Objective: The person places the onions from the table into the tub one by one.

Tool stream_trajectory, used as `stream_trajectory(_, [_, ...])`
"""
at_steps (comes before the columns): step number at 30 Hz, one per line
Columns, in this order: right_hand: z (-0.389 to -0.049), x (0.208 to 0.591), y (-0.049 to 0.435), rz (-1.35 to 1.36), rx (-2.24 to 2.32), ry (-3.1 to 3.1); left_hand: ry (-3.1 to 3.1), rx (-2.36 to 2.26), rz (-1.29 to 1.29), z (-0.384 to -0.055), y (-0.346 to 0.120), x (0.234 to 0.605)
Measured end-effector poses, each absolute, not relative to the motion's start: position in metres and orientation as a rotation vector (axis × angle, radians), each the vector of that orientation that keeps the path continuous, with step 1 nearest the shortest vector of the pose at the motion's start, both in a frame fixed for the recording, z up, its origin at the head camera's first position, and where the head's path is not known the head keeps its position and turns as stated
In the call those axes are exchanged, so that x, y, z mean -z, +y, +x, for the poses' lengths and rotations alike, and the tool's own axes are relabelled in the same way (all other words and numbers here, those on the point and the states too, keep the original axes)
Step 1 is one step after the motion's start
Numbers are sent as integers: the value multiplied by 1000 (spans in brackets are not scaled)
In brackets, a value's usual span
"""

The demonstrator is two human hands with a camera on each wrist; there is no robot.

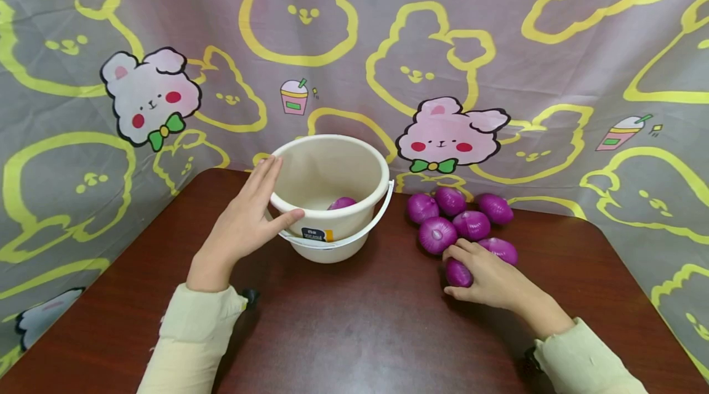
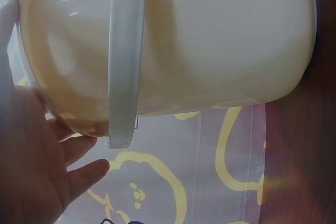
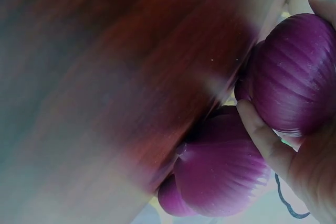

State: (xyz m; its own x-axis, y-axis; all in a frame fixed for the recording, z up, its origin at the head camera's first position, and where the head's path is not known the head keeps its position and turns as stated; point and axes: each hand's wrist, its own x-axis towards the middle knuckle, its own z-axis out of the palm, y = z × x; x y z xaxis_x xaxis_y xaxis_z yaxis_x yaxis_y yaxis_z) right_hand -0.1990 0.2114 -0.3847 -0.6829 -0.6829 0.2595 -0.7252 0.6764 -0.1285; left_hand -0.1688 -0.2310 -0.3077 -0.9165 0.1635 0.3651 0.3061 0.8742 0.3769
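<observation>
A cream bucket (image 1: pixel 332 225) with a white handle (image 1: pixel 354 239) stands upright on the table. My left hand (image 1: pixel 244 218) touches its left rim, fingers fairly straight and thumb spread toward the front; the left wrist view shows the fingers (image 2: pixel 84 150) beside the bucket wall (image 2: pixel 226 40). Inside the bucket lies a red onion (image 1: pixel 342 203), partly hidden by the front rim. On the right, my right hand (image 1: pixel 487 274) grips another red onion (image 1: pixel 458 273), its fingers and thumb around it. Up close, the right wrist view has this held onion (image 3: pixel 296 74) beside a second onion (image 3: pixel 220 166).
Several more red onions (image 1: pixel 437 235) sit in a cluster just beyond my right hand. A patterned curtain (image 1: pixel 332 24) hangs along the back and sides of the brown table (image 1: pixel 360 326). The bucket's handle hangs down at its front.
</observation>
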Motion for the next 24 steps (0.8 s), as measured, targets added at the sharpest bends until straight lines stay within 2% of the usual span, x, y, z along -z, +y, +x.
stream_trajectory(24, [-201, 375, 213, 1000, -451, -2766, -2732, 617, -346, -169, -231, 308])
